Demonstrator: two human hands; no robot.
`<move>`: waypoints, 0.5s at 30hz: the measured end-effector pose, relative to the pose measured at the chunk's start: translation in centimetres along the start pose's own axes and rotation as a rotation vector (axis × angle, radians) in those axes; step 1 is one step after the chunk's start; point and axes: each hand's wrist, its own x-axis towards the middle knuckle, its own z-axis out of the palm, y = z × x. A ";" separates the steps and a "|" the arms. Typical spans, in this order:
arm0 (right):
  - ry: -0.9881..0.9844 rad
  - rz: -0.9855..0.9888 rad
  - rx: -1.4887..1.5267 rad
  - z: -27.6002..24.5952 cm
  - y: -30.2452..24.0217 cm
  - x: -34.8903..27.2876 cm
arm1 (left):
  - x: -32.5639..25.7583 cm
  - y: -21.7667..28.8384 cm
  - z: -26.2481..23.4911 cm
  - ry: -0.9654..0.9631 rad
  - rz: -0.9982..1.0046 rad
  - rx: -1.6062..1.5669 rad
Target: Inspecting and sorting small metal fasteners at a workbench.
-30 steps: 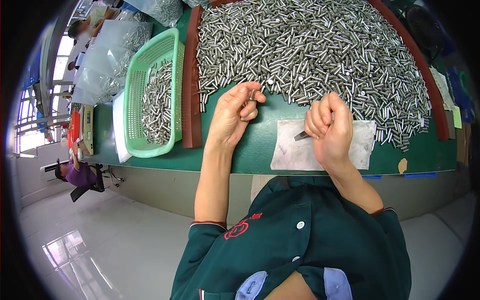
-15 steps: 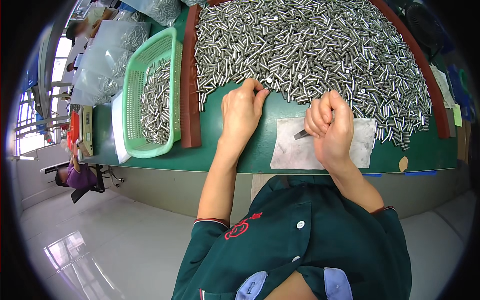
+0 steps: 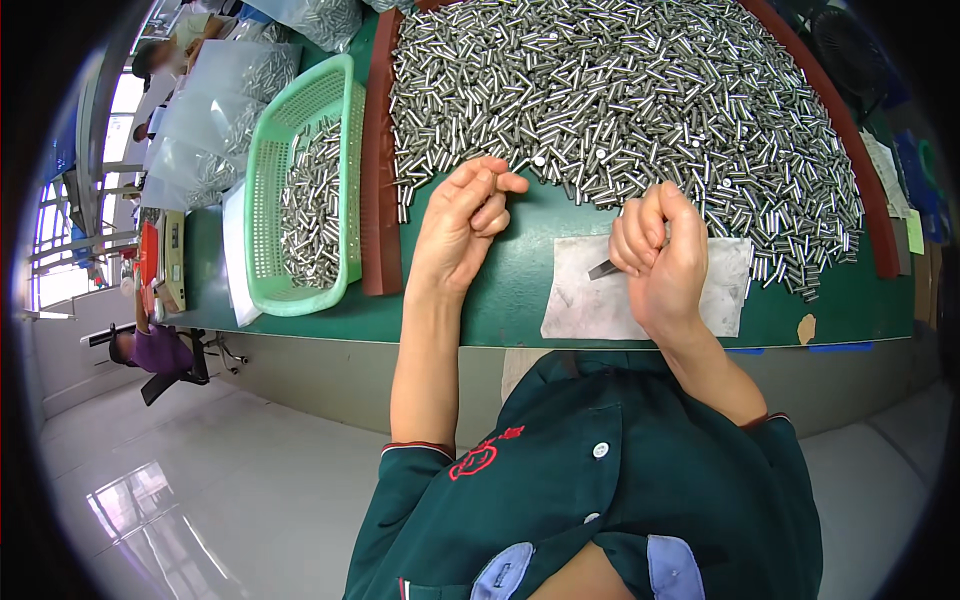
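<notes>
The left hand (image 3: 462, 225) rests on the green counter (image 3: 510, 300) at the near edge of a large heap of small metal pins (image 3: 620, 90), its fingers loosely curled with the tips pinched together; whether a pin sits between them cannot be told. The right hand (image 3: 660, 255) is closed in a fist over a grey sheet (image 3: 580, 300), gripping a thin dark tool (image 3: 603, 268) whose tip pokes out leftward. A green basket (image 3: 262, 200) partly filled with pins stands left of a brown divider strip (image 3: 380, 180).
</notes>
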 end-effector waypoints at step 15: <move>-0.001 0.009 0.016 0.0 -0.1 -0.1 | 0.0 -0.2 -0.3 -0.085 -0.072 -0.173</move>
